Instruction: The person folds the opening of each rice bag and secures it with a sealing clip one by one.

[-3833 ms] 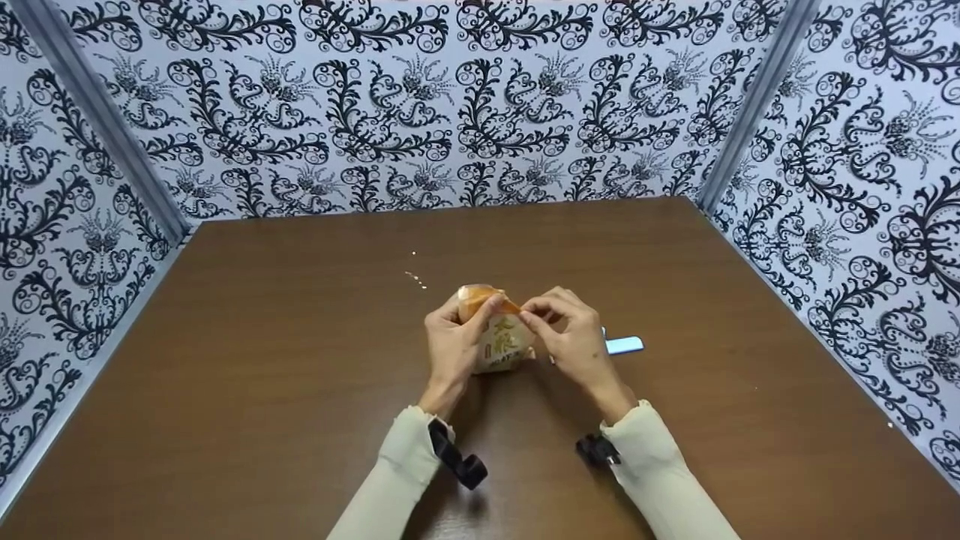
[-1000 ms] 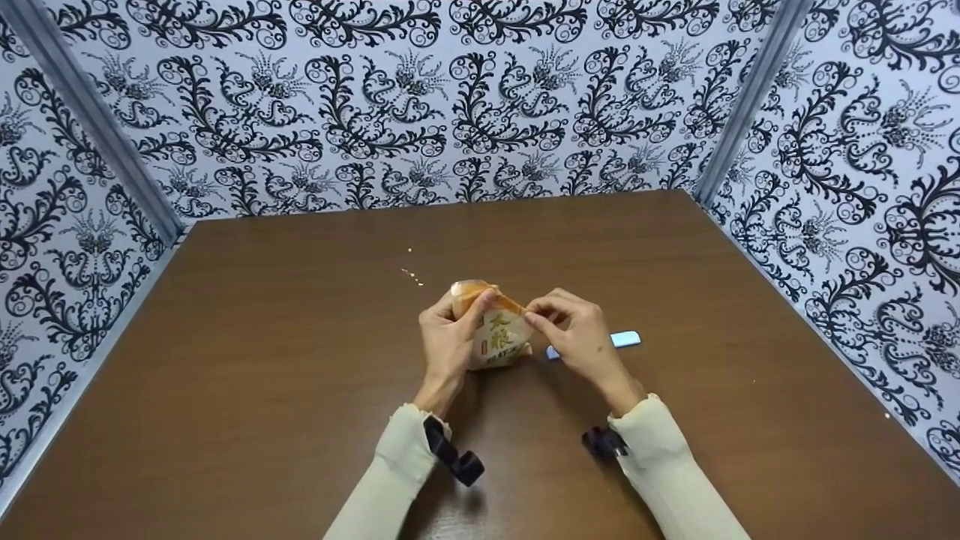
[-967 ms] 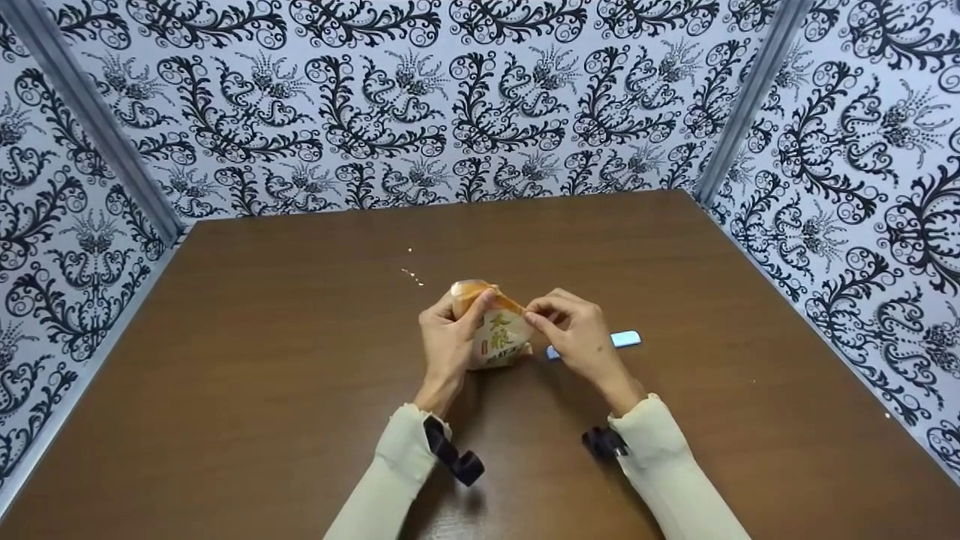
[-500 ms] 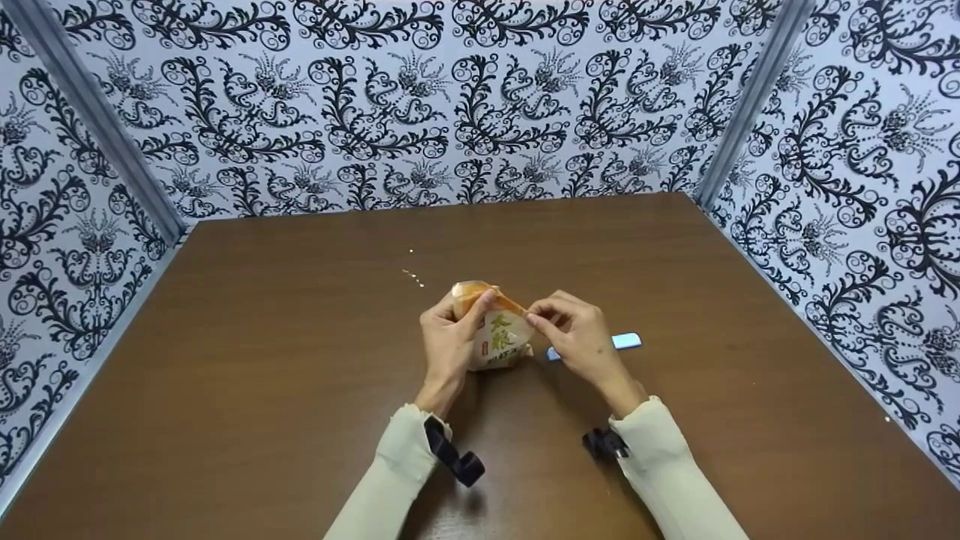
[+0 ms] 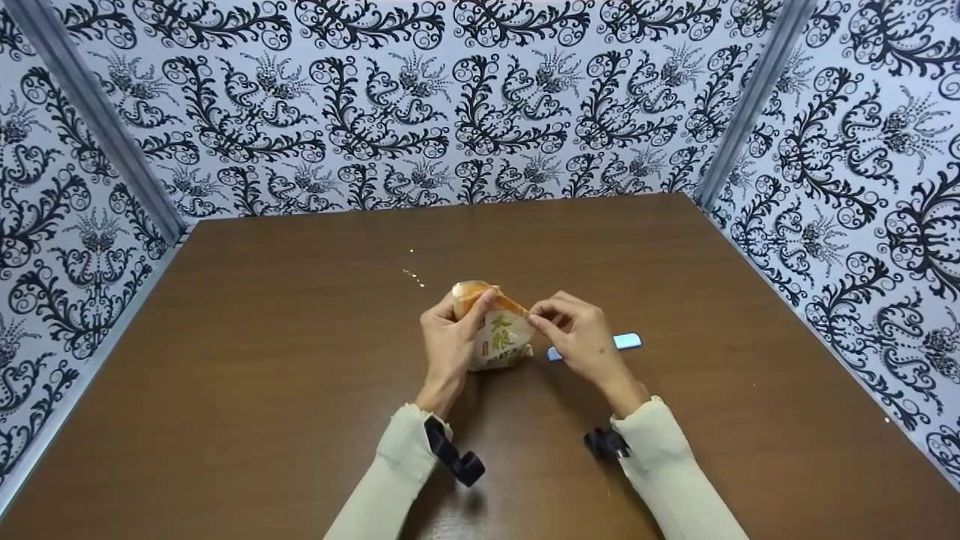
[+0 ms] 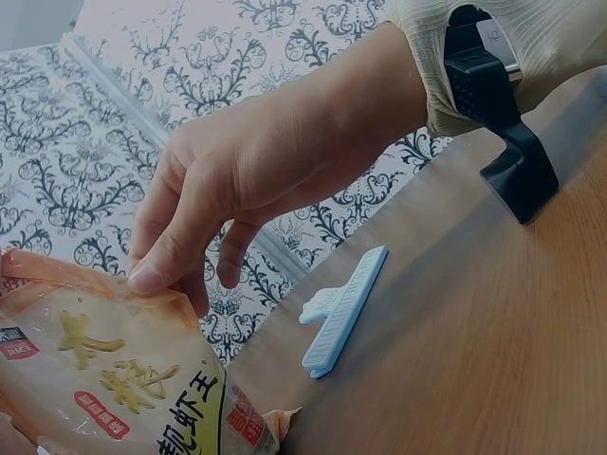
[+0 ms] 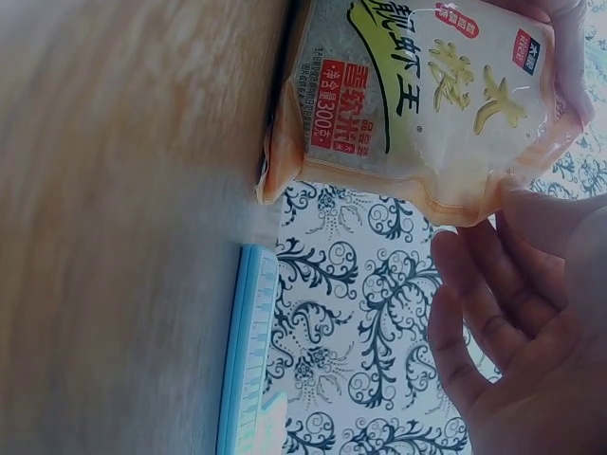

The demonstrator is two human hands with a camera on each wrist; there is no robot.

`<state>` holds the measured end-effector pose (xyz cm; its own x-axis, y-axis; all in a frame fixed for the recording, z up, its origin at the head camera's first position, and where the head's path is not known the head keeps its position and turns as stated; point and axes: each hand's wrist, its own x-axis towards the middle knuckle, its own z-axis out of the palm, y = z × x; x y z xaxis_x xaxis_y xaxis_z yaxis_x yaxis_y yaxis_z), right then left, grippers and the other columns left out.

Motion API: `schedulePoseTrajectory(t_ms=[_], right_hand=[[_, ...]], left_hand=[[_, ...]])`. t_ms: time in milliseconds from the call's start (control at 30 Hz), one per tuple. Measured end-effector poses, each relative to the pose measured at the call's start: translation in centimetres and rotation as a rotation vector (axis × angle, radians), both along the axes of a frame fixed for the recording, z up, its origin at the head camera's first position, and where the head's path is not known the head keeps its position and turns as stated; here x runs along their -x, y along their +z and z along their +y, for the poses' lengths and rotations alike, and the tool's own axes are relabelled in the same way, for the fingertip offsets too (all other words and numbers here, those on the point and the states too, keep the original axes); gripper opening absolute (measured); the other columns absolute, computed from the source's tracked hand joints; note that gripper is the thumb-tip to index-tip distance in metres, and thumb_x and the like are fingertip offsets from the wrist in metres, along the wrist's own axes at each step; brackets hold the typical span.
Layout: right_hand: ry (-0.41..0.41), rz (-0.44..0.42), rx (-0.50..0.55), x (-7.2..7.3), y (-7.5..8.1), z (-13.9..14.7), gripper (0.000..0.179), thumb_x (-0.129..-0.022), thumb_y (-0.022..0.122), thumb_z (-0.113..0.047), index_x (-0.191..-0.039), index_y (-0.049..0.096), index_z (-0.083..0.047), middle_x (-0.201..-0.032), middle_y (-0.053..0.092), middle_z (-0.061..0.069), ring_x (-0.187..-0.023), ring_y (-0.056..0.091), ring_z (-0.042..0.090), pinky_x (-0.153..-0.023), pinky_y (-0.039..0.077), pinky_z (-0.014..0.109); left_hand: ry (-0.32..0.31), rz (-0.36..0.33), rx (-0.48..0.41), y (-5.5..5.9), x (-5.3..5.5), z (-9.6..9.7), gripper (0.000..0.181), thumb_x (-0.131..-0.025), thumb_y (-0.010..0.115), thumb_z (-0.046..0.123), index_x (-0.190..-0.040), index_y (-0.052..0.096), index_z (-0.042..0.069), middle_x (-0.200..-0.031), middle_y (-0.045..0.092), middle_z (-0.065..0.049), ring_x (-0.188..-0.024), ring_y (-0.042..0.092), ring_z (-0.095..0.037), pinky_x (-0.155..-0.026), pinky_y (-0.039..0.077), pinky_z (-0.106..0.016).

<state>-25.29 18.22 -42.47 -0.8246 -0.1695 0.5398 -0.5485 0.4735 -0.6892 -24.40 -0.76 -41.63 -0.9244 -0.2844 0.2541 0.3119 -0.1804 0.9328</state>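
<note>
A small printed plastic bag of rice (image 5: 501, 337) with an orange top stands near the middle of the table. My left hand (image 5: 448, 337) grips its upper left side, thumb on the front; its other fingers are mostly hidden behind the bag. At the bag's upper right corner, my right hand (image 5: 583, 334) pinches the orange edge between thumb and forefinger. The left wrist view shows this pinch from the side, the other right fingers loosely bent. A light blue bag clip (image 6: 346, 313) lies on the table, partly behind my right hand in the head view.
Several pale grains (image 5: 413, 277) lie scattered on the brown table (image 5: 262, 360) beyond the bag. Patterned walls (image 5: 390, 112) enclose the table at the back and sides. Black camera mounts (image 5: 454, 454) are strapped to both wrists.
Since the oldest frame, my right hand has shifted slightly and more of the blue clip shows beside it. Over the last second, both grips on the bag stay almost still.
</note>
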Motion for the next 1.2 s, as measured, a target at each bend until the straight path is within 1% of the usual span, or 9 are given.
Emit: schedulePoseTrajectory(t_ms=[167,367,600,800,967,1067,1200], right_hand=[[-0.001,0.004,-0.022,-0.07,-0.02,0.08,0.006,-0.095,0.077,-0.017,-0.092,0.078,-0.012,-0.087,0.071,-0.003,-0.076,0.062,0.008,-0.069,0.054,0.026],[0.005,0.017,-0.044,-0.13,0.15,0.19,0.006,-0.094,0.077,-0.014,-0.094,0.079,-0.008,-0.088,0.072,-0.001,-0.076,0.061,0.008,-0.069,0.054,0.026],[0.005,0.001,-0.045,-0.12,0.22,0.23,0.008,-0.096,0.075,-0.016,-0.093,0.078,-0.010,-0.087,0.071,-0.002,-0.075,0.061,0.008,-0.069,0.054,0.026],[-0.006,-0.006,-0.059,-0.09,0.20,0.36,0.004,-0.096,0.076,-0.013,-0.093,0.078,-0.012,-0.088,0.071,-0.001,-0.076,0.061,0.009,-0.069,0.054,0.025],[-0.001,-0.015,-0.062,-0.15,0.11,0.59,0.005,-0.096,0.076,-0.014,-0.094,0.078,-0.010,-0.088,0.071,-0.001,-0.076,0.063,0.014,-0.069,0.055,0.027],[-0.001,-0.012,-0.061,-0.13,0.01,0.69,0.005,-0.095,0.076,-0.014,-0.094,0.078,-0.009,-0.088,0.071,-0.001,-0.075,0.063,0.014,-0.069,0.055,0.028],[-0.004,-0.019,-0.058,-0.09,-0.02,0.69,0.006,-0.095,0.076,-0.014,-0.095,0.078,-0.008,-0.087,0.071,-0.001,-0.074,0.062,0.013,-0.068,0.054,0.026]], left_hand=[[-0.004,0.016,-0.003,-0.14,0.04,-0.07,0.017,-0.089,0.083,0.011,-0.097,0.079,-0.004,-0.072,0.070,0.007,-0.063,0.058,-0.005,-0.060,0.048,-0.018],[-0.015,0.049,0.000,-0.23,0.13,-0.08,0.016,-0.089,0.082,0.009,-0.096,0.078,-0.005,-0.073,0.071,0.007,-0.064,0.057,-0.005,-0.060,0.048,-0.018],[-0.009,0.038,0.010,-0.17,0.07,-0.11,0.016,-0.089,0.082,0.010,-0.095,0.078,-0.004,-0.072,0.070,0.007,-0.062,0.057,-0.005,-0.059,0.047,-0.018],[-0.018,0.041,0.021,-0.09,0.01,-0.11,0.016,-0.091,0.081,0.012,-0.099,0.079,-0.002,-0.078,0.073,0.004,-0.065,0.059,-0.005,-0.060,0.049,-0.018],[-0.030,0.038,0.024,-0.05,-0.06,-0.10,0.017,-0.092,0.080,0.012,-0.102,0.079,-0.001,-0.083,0.077,0.000,-0.065,0.060,-0.007,-0.060,0.048,-0.018],[-0.029,0.036,0.029,-0.05,-0.05,-0.09,0.017,-0.092,0.080,0.013,-0.101,0.079,-0.001,-0.082,0.076,0.000,-0.065,0.061,-0.007,-0.060,0.049,-0.019],[-0.010,0.031,0.038,-0.08,0.04,-0.12,0.016,-0.092,0.080,0.013,-0.097,0.078,-0.003,-0.075,0.071,0.004,-0.064,0.060,-0.007,-0.060,0.050,-0.019]])
